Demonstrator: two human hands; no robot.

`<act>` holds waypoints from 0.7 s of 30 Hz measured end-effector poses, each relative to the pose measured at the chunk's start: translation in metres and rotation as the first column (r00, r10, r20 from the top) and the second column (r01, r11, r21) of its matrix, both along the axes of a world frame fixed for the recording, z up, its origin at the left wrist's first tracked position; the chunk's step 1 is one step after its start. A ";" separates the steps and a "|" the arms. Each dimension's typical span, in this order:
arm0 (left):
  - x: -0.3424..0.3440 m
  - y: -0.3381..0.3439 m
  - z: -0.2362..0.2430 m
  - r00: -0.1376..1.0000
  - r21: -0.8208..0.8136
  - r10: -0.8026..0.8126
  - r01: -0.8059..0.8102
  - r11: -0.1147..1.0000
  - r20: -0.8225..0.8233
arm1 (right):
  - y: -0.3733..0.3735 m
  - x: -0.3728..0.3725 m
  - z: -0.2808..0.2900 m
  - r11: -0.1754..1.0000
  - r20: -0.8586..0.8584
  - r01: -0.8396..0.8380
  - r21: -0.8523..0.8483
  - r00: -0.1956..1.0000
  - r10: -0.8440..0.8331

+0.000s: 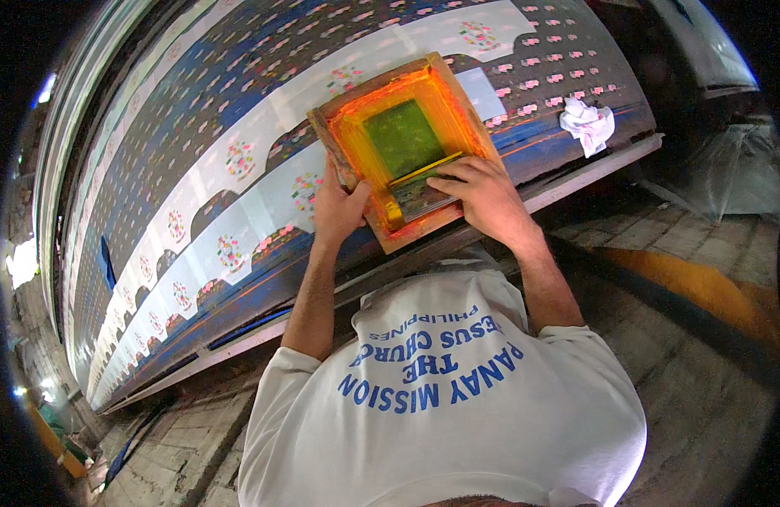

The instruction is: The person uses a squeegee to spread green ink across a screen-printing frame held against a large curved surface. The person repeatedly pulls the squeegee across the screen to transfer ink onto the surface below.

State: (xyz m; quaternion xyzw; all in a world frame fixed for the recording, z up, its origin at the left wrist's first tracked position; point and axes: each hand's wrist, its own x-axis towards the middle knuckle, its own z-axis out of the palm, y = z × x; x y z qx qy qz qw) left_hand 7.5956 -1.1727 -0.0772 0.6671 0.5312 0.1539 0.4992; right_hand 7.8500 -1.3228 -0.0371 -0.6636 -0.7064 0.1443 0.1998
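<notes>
The right hand (485, 193) has its fingers bent closely over a yellow-edged squeegee (417, 174), thumb hidden. The left hand (339, 205) clasps the left side of the wooden screen-printing frame (468, 101), thumb near its rim, probably to steady it. Walled like a shallow tray, the frame contains the squeegee and orange-yellow ink smears around a green mesh window (404, 135). Left of the frame run white panels (229, 253) with floral prints; right of it lies a crumpled white cloth (587, 122).
</notes>
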 end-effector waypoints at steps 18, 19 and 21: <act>0.036 -0.012 -0.069 0.995 0.132 0.011 -0.024 0.991 0.098 | -0.011 0.070 -0.011 0.979 0.021 -0.203 -0.027 0.979 0.203; 0.042 -0.014 -0.059 0.996 0.099 0.019 -0.028 0.995 0.091 | -0.004 0.075 -0.008 0.969 -0.017 -0.238 -0.070 0.971 0.238; 0.047 -0.015 -0.039 0.996 -0.008 0.049 -0.048 0.999 0.074 | 0.022 0.091 -0.001 0.935 -0.099 -0.321 -0.149 0.946 0.309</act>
